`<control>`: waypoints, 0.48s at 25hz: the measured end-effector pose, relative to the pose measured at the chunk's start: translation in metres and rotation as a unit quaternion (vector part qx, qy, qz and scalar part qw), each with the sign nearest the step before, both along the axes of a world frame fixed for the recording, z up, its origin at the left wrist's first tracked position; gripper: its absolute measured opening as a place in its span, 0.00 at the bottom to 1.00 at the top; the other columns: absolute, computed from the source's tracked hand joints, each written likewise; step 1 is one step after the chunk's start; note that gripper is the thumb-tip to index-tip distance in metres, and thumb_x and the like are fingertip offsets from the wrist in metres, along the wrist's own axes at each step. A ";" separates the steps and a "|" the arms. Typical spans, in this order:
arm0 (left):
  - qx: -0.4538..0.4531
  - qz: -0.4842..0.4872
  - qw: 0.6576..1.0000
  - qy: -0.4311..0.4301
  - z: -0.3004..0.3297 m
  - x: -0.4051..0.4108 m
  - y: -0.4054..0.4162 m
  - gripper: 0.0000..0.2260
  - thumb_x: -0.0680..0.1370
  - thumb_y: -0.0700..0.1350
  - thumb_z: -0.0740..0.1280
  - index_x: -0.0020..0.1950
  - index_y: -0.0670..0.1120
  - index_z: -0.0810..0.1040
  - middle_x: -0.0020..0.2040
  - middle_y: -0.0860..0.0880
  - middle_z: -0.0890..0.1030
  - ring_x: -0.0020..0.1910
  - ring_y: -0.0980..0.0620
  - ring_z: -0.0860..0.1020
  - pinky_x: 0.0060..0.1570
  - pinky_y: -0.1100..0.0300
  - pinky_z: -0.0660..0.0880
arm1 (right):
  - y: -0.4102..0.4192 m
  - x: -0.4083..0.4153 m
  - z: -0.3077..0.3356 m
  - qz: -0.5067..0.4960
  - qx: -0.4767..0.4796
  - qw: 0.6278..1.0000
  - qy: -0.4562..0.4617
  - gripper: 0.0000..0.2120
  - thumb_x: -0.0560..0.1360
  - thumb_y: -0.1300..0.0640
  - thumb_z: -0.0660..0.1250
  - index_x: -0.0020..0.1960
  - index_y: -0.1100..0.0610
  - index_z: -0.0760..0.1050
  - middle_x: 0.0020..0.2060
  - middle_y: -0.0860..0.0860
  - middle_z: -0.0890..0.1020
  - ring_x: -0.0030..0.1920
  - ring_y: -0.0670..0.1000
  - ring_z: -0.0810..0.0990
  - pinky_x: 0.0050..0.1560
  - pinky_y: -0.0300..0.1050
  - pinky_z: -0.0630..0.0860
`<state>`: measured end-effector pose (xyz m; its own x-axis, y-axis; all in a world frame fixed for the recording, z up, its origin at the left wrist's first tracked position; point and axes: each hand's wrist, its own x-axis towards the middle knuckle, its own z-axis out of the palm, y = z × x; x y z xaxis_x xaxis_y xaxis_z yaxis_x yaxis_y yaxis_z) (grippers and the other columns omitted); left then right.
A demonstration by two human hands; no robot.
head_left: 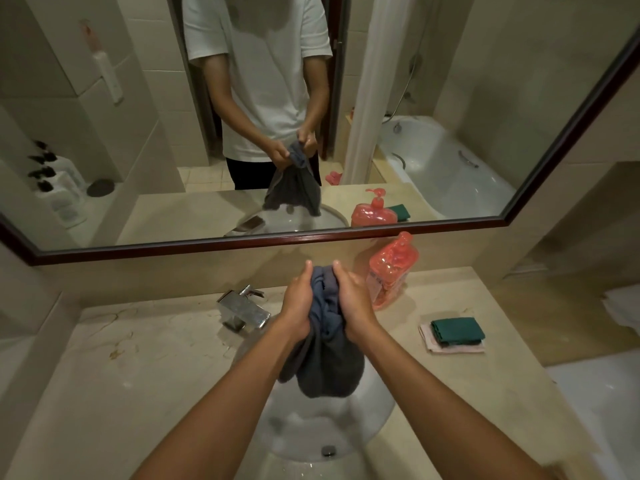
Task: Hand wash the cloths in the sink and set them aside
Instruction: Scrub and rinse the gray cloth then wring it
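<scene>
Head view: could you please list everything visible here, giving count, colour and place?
grey cloth: one, dark grey, bunched between both hands above the sink
sink: one, white, set in the counter
tap: one, chrome, behind the sink, left of the hands
soap bottle: one, pink-red pump bottle, by the mirror, right of the hands
green cloth: one, folded, on top of the pink cloth
pink cloth: one, folded, on the counter at right
counter: one, beige stone
mirror: one, dark-framed, on the wall
left hand: grips the grey cloth
right hand: grips the grey cloth
</scene>
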<state>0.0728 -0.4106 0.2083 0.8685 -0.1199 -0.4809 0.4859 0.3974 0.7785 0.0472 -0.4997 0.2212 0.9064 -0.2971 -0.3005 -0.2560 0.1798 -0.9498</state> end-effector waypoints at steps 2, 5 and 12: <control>0.014 0.006 1.000 0.002 0.008 -0.006 -0.012 0.22 0.85 0.53 0.59 0.42 0.40 0.83 0.38 0.40 0.84 0.36 0.47 0.85 0.34 0.59 0.80 | 0.007 0.006 -0.003 -0.037 -0.035 0.999 0.016 0.19 0.78 0.46 0.63 0.33 0.54 0.82 0.33 0.51 0.85 0.37 0.51 0.86 0.44 0.50 0.81; 0.029 -0.014 0.999 0.019 0.012 -0.017 -0.028 0.18 0.85 0.50 0.59 0.49 0.39 0.83 0.42 0.40 0.84 0.40 0.47 0.85 0.43 0.56 0.80 | -0.010 0.021 0.004 -0.061 -0.075 0.995 0.034 0.17 0.76 0.51 0.64 0.30 0.54 0.78 0.27 0.50 0.81 0.32 0.49 0.81 0.40 0.47 0.77; 0.112 0.073 0.991 0.008 0.011 -0.003 -0.042 0.24 0.84 0.50 0.59 0.28 0.47 0.76 0.27 0.46 0.74 0.27 0.50 0.75 0.35 0.57 0.73 | -0.018 0.011 -0.016 0.062 -0.046 0.997 0.030 0.15 0.77 0.50 0.64 0.33 0.53 0.77 0.29 0.50 0.79 0.35 0.52 0.80 0.42 0.52 0.79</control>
